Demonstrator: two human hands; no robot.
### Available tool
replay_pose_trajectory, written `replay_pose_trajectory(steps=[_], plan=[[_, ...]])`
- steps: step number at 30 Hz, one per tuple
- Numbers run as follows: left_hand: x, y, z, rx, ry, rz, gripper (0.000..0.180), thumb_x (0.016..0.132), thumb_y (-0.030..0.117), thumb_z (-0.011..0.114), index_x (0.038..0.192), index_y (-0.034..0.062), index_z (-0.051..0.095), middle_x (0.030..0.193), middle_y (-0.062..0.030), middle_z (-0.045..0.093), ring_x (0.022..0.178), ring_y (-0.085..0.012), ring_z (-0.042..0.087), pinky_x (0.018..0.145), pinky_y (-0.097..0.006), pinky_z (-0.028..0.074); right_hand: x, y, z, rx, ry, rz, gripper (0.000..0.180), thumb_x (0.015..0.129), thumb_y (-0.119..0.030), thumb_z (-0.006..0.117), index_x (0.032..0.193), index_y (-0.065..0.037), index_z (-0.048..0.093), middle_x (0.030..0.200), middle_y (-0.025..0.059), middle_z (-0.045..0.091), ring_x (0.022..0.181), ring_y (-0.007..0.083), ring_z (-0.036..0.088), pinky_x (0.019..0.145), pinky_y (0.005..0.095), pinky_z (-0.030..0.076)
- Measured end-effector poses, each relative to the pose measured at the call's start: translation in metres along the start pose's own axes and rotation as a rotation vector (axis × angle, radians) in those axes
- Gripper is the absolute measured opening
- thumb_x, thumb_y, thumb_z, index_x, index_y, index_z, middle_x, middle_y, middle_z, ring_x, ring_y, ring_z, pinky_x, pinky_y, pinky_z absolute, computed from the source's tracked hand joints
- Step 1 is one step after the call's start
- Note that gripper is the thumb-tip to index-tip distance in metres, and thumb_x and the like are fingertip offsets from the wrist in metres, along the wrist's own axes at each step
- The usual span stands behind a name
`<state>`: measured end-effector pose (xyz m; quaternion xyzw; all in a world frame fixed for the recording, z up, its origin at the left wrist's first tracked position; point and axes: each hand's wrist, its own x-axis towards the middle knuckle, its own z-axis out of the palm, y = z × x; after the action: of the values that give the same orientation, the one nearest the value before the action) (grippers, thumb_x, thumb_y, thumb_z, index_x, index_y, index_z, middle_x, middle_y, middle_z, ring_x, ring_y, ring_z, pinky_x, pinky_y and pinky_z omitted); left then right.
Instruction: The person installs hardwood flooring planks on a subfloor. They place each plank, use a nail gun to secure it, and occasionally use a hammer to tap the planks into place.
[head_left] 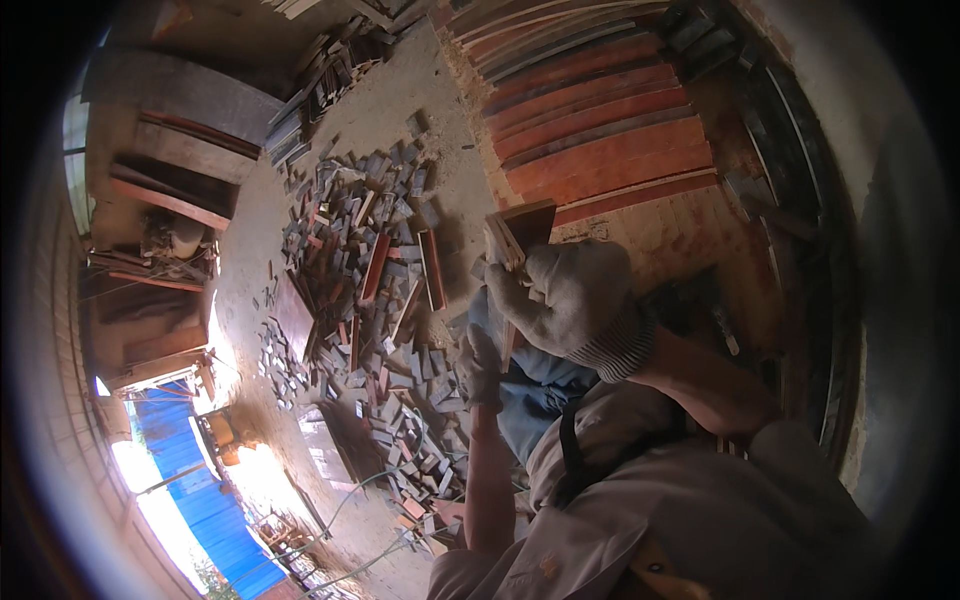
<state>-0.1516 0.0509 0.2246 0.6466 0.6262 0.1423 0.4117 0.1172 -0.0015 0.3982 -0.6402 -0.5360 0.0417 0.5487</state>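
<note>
My right hand, in a grey knitted glove, is closed round a small stack of short wooden boards. The stack's pale layered edges face left, and a dark brown face shows at the top. Lower and to the left, my left hand, also gloved, has its fingers stretched upward beside my knee. It is close to the lower end of the boards; whether it touches them I cannot tell. My blue trouser leg lies under both hands.
A large heap of wood offcuts covers the floor to the left. Long reddish boards lie in rows at the far right. A dark tool with a pale handle rests right of my right hand. Panels lean at the far left.
</note>
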Motion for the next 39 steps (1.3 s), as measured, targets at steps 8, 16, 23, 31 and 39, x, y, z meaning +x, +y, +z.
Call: replay_pose_trajectory(steps=[8,16,23,31,39], plan=[[-0.016,0.147,0.007,-0.035,0.120,0.866,0.067,0.093,0.029,0.077,0.149,0.0025,0.050,0.128,-0.0194,0.065,0.120,-0.0344,0.064,0.099,-0.043,0.052,0.003,0.016,0.001,-0.027,0.031,0.217,0.039,0.097,-0.032,0.072,0.070,-0.004,0.067,0.053,0.0152,0.060,0.044,0.0317,0.060,0.045,0.0401,0.048],[-0.003,0.169,0.025,0.100,0.174,0.973,0.056,0.087,0.013,0.072,0.142,0.0117,0.063,0.098,-0.0131,0.069,0.082,-0.0341,0.071,0.070,-0.041,0.057,-0.039,0.045,-0.027,0.196,-0.132,0.470,0.035,0.101,-0.031,0.069,0.082,-0.001,0.070,0.064,0.0138,0.066,0.055,0.0238,0.067,0.052,0.0355,0.050],[-0.002,0.170,0.018,0.280,0.060,0.904,0.044,0.099,0.023,0.064,0.139,0.0052,0.064,0.110,-0.0200,0.070,0.096,-0.0406,0.070,0.080,-0.047,0.057,-0.138,0.100,-0.071,-0.180,-0.346,0.641,0.035,0.099,-0.032,0.067,0.085,0.000,0.071,0.069,0.0160,0.069,0.067,0.0327,0.072,0.065,0.0426,0.057],[0.028,0.157,0.053,0.530,-0.072,0.839,0.044,0.096,0.032,0.064,0.135,0.0115,0.066,0.112,-0.0198,0.070,0.095,-0.0415,0.068,0.082,-0.050,0.055,-0.233,0.108,-0.070,-0.722,-0.797,0.757,0.095,0.086,-0.050,0.077,0.154,0.001,0.034,0.124,0.0238,0.066,0.107,0.0393,0.067,0.089,0.0489,0.054],[0.050,0.144,0.101,0.592,-0.222,0.839,0.048,0.093,0.026,0.065,0.140,0.0172,0.060,0.119,-0.0173,0.068,0.104,-0.0395,0.068,0.085,-0.051,0.058,-0.249,0.121,-0.048,-0.670,-0.743,1.216,0.123,0.079,-0.055,0.082,0.161,0.006,0.013,0.134,0.0288,0.063,0.116,0.0400,0.068,0.099,0.0453,0.055]])
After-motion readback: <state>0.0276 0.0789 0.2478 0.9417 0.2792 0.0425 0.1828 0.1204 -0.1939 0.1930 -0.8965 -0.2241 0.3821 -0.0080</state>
